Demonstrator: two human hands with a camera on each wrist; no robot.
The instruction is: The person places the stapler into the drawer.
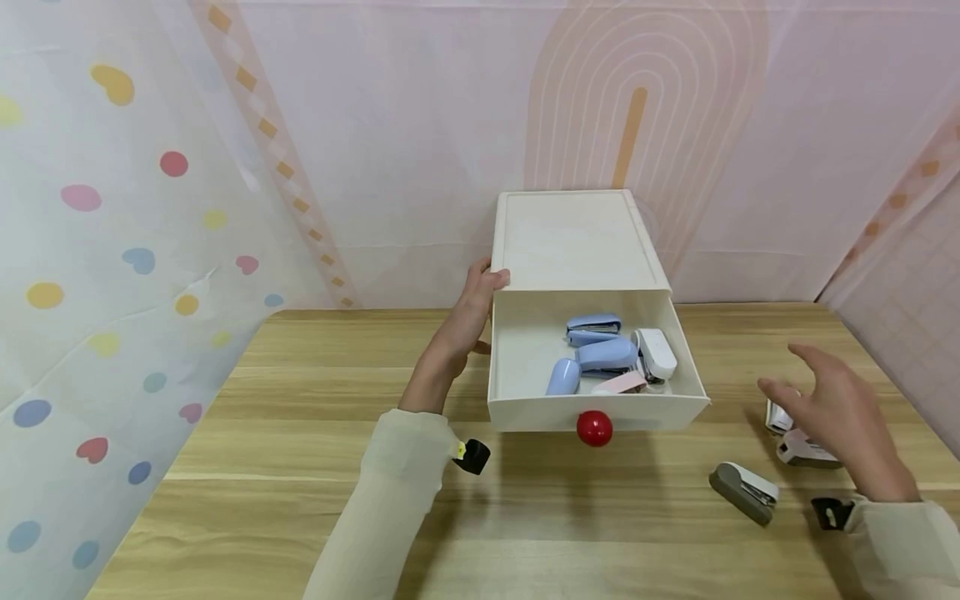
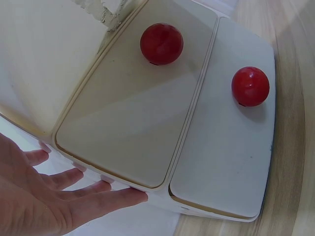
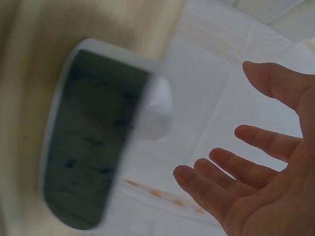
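A cream drawer box (image 1: pixel 577 242) stands at the back of the wooden table. Its open drawer (image 1: pixel 525 412) has a red knob (image 1: pixel 595 427) and holds several staplers (image 1: pixel 603 354), blue, white and pink. My left hand (image 1: pixel 483 287) rests against the box's left side with straight fingers (image 2: pixel 106 199). The left wrist view shows two drawer fronts (image 2: pixel 133 118), each with a red knob (image 2: pixel 161 43). My right hand (image 1: pixel 795 375) hovers open and holds nothing, spread (image 3: pixel 246 172) above loose staplers. A grey stapler (image 1: pixel 742 492) lies left of that hand and shows blurred as the grey stapler (image 3: pixel 98 142).
Two pale staplers (image 1: pixel 806 450) lie under my right hand near the table's right edge. The wooden table (image 1: pixel 300 467) is bare at the left and front. Patterned cloth walls close in behind and on both sides.
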